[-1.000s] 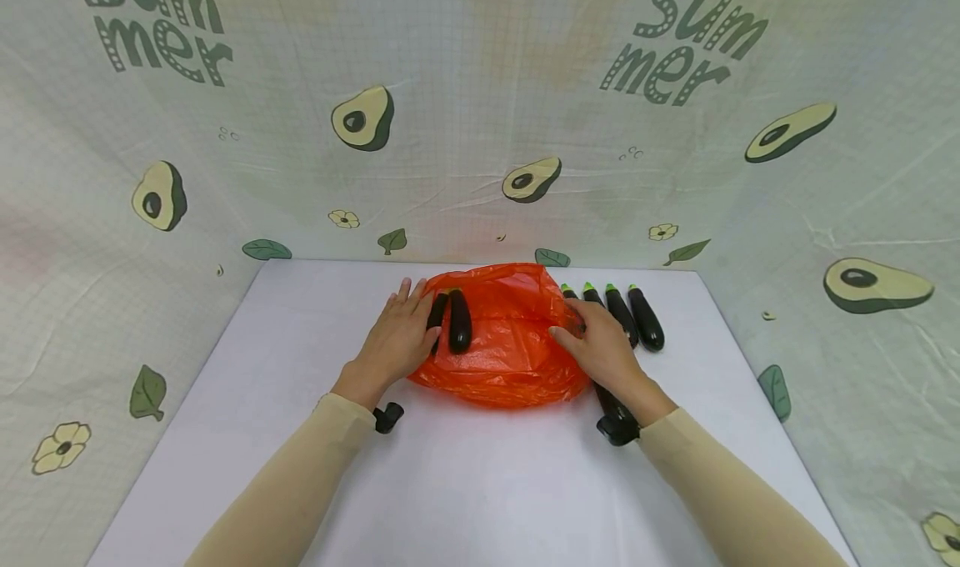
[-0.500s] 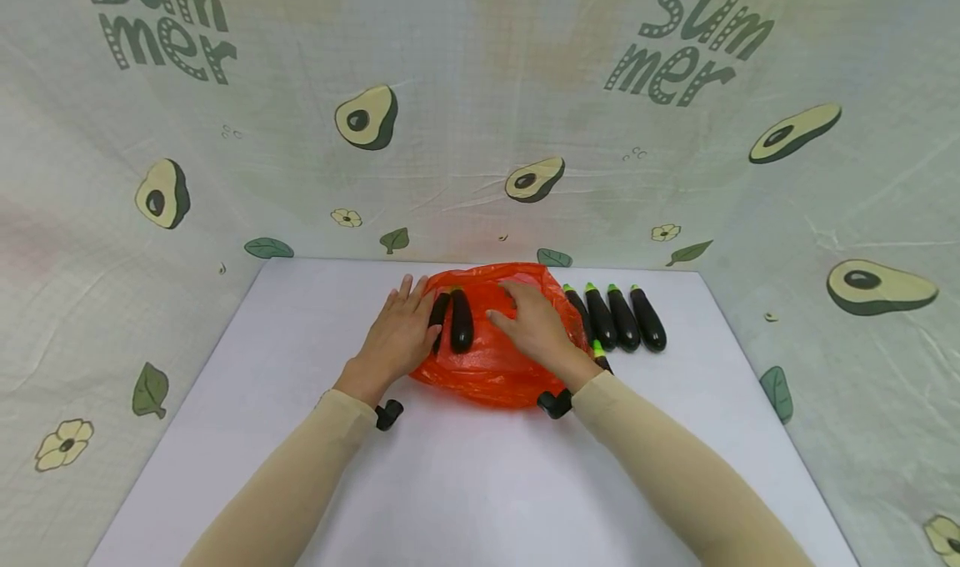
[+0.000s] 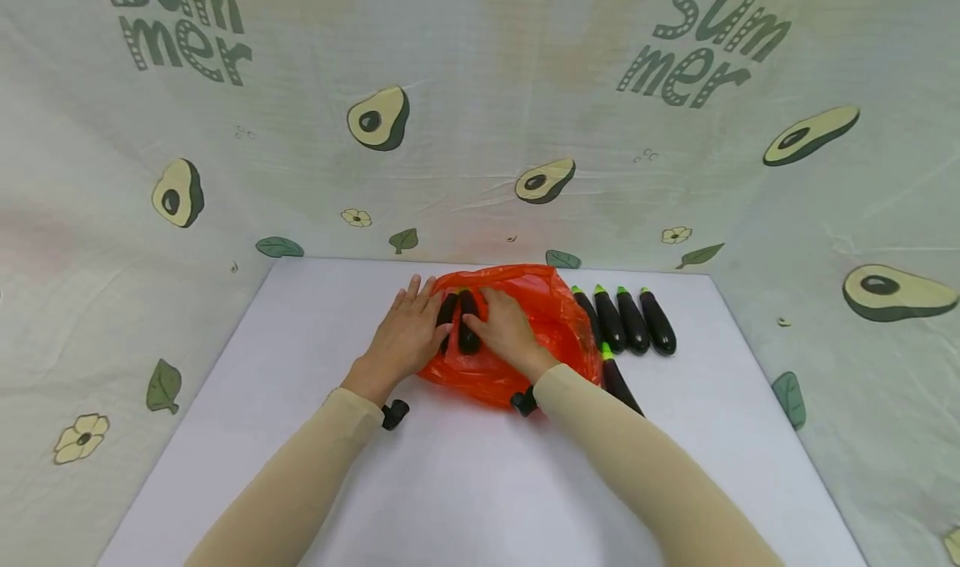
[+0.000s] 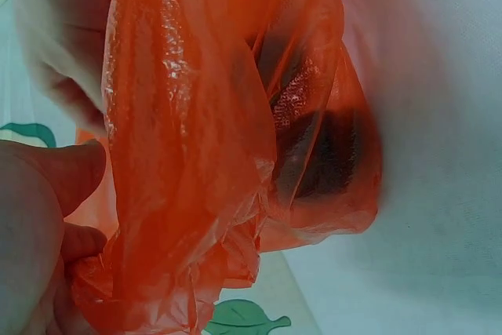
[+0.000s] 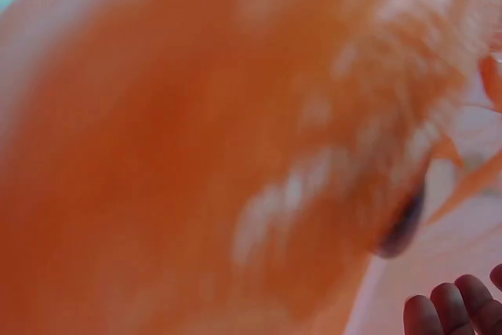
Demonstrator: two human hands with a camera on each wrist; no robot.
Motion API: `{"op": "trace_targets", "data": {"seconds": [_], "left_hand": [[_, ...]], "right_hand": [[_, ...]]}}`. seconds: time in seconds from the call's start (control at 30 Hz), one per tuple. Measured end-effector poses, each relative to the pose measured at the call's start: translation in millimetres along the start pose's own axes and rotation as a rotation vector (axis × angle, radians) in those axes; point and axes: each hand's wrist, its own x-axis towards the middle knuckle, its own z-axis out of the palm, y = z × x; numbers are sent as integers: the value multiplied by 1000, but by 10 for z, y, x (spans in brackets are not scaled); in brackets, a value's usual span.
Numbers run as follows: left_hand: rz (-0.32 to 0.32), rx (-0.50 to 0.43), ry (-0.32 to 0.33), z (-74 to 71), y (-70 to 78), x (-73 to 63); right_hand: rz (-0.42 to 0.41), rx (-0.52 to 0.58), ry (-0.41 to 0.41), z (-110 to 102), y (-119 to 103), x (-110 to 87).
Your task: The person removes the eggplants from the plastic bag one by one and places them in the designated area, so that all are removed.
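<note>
A red plastic bag lies on its side at the middle of the table, mouth spread. Two dark eggplants lie side by side at its left; the nearer to the middle is an eggplant, the other is partly hidden by my left hand. That hand holds the bag's left edge; in the left wrist view its thumb and fingers are around the bunched plastic. My right hand reaches over the bag with its thumb and fingertips at the right eggplant. In the right wrist view its fingers appear loosely bent, gripping nothing visible.
To the right of the bag stands a row of several eggplants with bright green stem ends. One more eggplant lies slanted nearer the front, partly behind my right sleeve. A printed cloth surrounds the white table.
My right hand has moved left from the bag's right edge, across the opening, to the eggplants inside. My left hand has stayed at the left edge. The view has shifted slightly.
</note>
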Motion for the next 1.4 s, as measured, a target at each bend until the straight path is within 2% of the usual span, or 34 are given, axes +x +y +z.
{"op": "trace_targets", "data": {"seconds": [0.17,0.37,0.6,0.8,1.07,1.23,1.4], "left_hand": [[11,-8,9,1,32,4],[18,-17,9,9,54,-1],[14,-15,3,35,43,7],[-2,-23,-11,40,24,7],[-25,-46,-15,48,-3,-2],[-17,-53,-11,51,1,0],[-13,-49,-6,42,4,0]], "right_hand": [[15,-9,21,131,57,63],[-6,-10,40,271,147,105],[26,32,13,350,217,94],[44,37,-22,258,221,-3],[33,-51,-112,35,306,-290],[102,-46,-163,-20,349,-429],[146,-81,-149,-1,339,-383]]}}
